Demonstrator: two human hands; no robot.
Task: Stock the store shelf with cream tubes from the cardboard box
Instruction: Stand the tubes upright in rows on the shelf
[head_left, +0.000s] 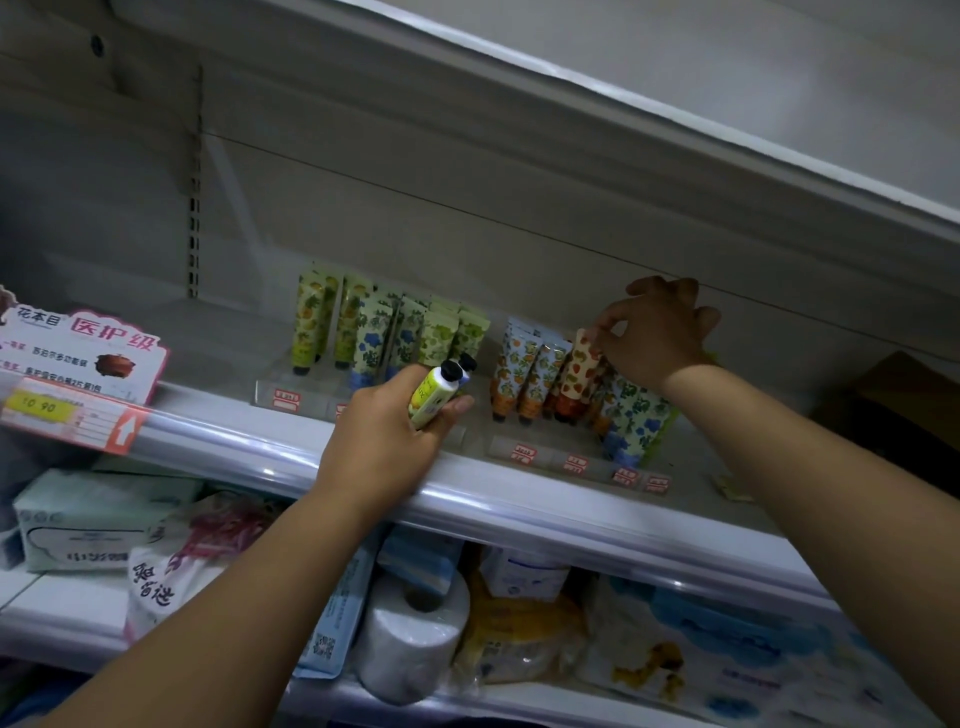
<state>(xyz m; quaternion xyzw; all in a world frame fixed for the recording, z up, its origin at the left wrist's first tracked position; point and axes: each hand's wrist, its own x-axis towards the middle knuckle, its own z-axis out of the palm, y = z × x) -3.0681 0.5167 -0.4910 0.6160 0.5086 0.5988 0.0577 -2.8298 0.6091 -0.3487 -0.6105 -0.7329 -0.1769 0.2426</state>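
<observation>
**Several rows stocked, more to come**

Head view: floral cream tubes (389, 332) stand cap-down in rows on the shelf (519, 499). The right hand (654, 338) pinches a strawberry-print tube (582, 358) at its row. The left hand (384, 431) grips black-capped yellow tubes (434, 395) over the shelf edge, seemingly next.

White metal back panel (467, 208) behind store shelf (218, 358); horizontal seam across panel. Slotted upright (194, 208) at left. Overhead shelf (675, 130) above, pale front edge running diagonally across view. Clear price rail (571, 514) along store shelf front. Pink promotional card (88, 348) at left, yellow price label (36, 408) just below. Lower tier: toilet roll (415, 634), tissue pack (88, 519). Lighting dim, bluish.
</observation>
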